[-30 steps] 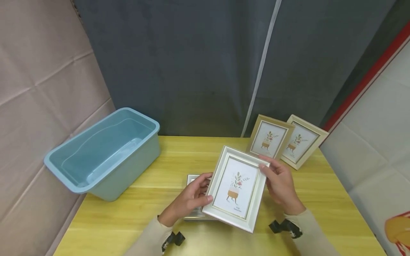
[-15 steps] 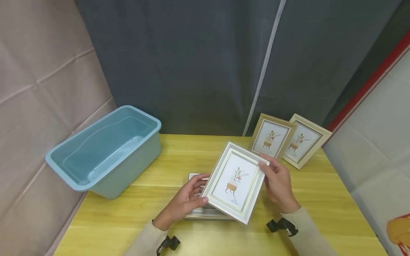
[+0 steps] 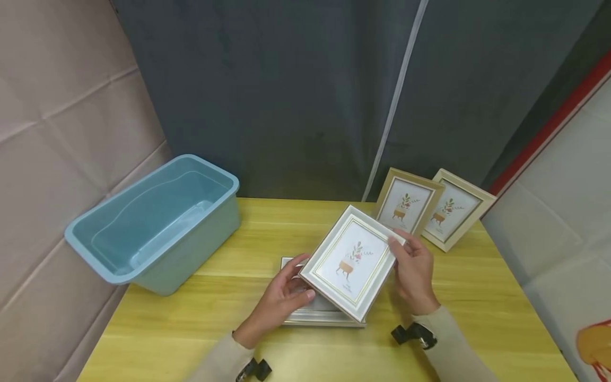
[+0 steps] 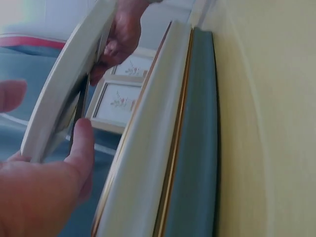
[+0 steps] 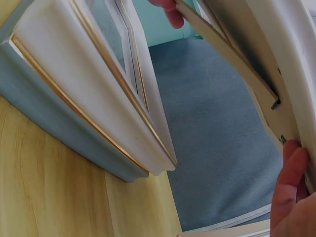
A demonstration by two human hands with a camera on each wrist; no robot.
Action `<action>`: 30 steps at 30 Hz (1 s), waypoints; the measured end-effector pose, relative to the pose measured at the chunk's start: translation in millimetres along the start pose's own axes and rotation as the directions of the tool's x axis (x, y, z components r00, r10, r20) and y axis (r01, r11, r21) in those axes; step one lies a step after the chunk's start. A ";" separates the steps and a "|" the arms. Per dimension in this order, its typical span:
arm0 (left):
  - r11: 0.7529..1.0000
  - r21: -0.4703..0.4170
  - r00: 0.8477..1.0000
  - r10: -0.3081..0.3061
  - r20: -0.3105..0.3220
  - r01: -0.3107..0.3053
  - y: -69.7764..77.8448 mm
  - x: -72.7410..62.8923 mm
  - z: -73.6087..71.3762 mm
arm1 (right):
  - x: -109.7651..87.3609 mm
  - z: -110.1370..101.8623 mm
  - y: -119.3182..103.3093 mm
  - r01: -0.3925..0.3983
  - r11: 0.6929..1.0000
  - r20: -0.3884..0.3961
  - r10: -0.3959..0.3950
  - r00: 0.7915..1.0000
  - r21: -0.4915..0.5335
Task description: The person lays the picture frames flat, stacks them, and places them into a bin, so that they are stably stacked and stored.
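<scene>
A white picture frame (image 3: 350,265) with a gold inner line and a potted-plant print is tilted above the table, face up. My right hand (image 3: 414,273) grips its upper right edge, thumb in front. At the lower left corner my left hand (image 3: 279,300) holds on, its fingers partly hidden behind the frame. In the right wrist view, the back stand (image 5: 237,54) sticks out from the backing, and left fingertips (image 5: 173,15) touch its free end. Beneath lie stacked frames (image 3: 324,318), mostly covered; the left wrist view shows a white frame (image 4: 148,133) over a blue-grey one (image 4: 195,133).
At the back right, a tan frame (image 3: 428,196) and a cream frame (image 3: 470,204) stand upright, overlapping slightly. A blue plastic bin (image 3: 191,241) sits at the left of the wooden table (image 3: 181,339). A dark curtain (image 3: 286,106) hangs behind.
The held frame has turned clockwise and risen a little in the head view, uncovering more of the stack below. My left hand has stayed near its lower left corner; the standing frames keep their places.
</scene>
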State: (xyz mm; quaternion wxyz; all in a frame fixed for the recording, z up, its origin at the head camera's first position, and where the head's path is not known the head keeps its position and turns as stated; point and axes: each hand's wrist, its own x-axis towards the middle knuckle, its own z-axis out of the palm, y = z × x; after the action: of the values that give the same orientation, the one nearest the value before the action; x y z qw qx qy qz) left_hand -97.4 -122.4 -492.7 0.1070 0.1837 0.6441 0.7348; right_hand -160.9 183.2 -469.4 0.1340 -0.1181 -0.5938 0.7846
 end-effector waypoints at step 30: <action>0.997 -0.066 0.926 -0.069 -0.372 0.048 0.6 0.2 13.7 | -13.0 -13.7 8.3 0.215 0.966 0.419 -0.137 0.897 -0.144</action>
State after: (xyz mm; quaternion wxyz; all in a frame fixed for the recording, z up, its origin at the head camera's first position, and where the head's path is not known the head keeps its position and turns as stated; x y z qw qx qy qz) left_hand -91.9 -110.0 -490.7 0.0092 0.0180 0.6371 0.7705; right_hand -144.6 188.8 -480.8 0.0667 0.0896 -0.6878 0.7172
